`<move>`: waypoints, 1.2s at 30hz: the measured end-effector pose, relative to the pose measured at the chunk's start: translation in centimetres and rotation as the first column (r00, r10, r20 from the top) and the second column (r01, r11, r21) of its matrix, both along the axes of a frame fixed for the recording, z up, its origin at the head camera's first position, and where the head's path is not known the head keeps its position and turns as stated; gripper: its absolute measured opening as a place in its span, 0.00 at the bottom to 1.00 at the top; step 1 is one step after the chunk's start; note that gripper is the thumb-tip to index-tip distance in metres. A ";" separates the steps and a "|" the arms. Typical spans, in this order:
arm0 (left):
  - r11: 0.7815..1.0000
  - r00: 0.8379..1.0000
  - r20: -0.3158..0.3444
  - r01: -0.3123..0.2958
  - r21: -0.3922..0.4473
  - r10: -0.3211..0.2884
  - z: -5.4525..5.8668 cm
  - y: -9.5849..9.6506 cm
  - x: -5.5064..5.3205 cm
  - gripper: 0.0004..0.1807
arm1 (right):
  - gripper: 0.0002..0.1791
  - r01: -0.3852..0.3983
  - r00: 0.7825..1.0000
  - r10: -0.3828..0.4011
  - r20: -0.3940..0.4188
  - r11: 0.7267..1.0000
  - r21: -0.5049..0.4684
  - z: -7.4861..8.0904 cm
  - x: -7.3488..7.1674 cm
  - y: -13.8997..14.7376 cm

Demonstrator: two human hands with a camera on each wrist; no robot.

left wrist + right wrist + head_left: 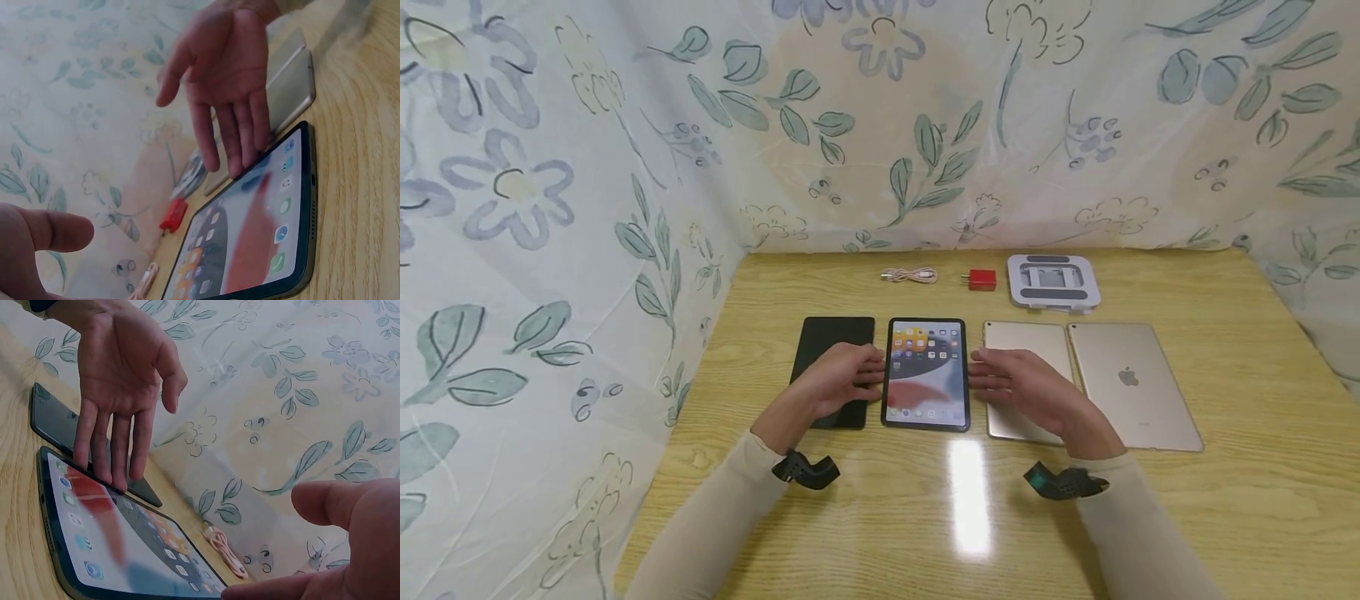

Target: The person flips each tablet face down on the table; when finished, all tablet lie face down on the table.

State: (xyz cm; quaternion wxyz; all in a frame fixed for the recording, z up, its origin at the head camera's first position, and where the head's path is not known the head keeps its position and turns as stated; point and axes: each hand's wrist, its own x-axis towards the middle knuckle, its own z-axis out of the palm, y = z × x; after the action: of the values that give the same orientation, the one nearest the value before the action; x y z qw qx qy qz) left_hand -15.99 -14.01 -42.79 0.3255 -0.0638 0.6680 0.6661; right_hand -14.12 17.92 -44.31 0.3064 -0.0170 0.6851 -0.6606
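Observation:
A tablet with a lit home screen (927,375) lies face up on the wooden table. At its left edge is my left hand (842,379), fingers straight and fingertips right by the side. My right hand (1022,383) mirrors it at the right edge, palm facing inward. Beneath the left hand lies a tablet with a dark screen (835,333). The right hand is over a gold tablet (1033,335) lying back up. In the right wrist view the left hand's fingers (119,444) extend straight down beside the lit tablet (94,531).
Another gold tablet (1138,383) with an apple logo lies at the right. Behind the row are a coiled cable (910,274), a red charger plug (982,280) and a white folded stand (1053,282). A floral cloth (880,125) hangs along the table's back and left.

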 end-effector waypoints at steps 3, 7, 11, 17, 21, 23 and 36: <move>1.000 1.000 -0.014 -0.007 -0.001 0.007 0.0 0.1 0.1 0.29 | 0.37 0.015 1.000 -0.015 -0.007 1.000 -0.003 0.0 0.0 -0.3; 1.000 1.000 -0.018 -0.018 -0.002 0.018 -0.1 0.2 0.1 0.30 | 0.35 0.030 0.999 -0.030 -0.012 1.000 -0.006 -0.2 -0.1 -0.7; 1.000 0.999 -0.013 -0.030 0.004 0.030 -0.4 0.1 0.0 0.29 | 0.34 0.029 1.000 -0.030 -0.010 0.999 -0.036 -0.5 -0.4 -0.7; 0.999 1.000 0.011 -0.029 0.036 0.029 -0.7 0.6 0.0 0.27 | 0.27 0.037 0.999 -0.032 0.037 0.990 -0.138 -0.9 -0.6 -0.7; 0.999 1.000 0.015 -0.022 0.029 0.022 -0.5 1.3 -0.3 0.28 | 0.27 0.053 0.997 -0.041 0.066 0.980 -0.194 -1.0 -0.4 -0.1; 1.000 1.000 0.009 -0.012 0.010 0.012 -0.3 1.8 -0.5 0.29 | 0.27 0.063 0.996 -0.049 0.074 0.977 -0.202 -1.0 -0.3 0.2; 0.982 0.971 -0.147 0.189 -0.023 -0.190 3.5 8.6 -0.9 0.28 | 0.38 0.029 0.999 -0.027 0.023 0.993 -0.111 0.5 1.2 2.7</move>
State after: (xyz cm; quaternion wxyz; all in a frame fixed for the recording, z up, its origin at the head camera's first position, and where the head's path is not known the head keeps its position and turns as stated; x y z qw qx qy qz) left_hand -16.90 -5.40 -39.30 0.3366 0.0485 0.6966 0.6318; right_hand -12.87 20.58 -43.80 0.3031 -0.0172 0.6439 -0.7023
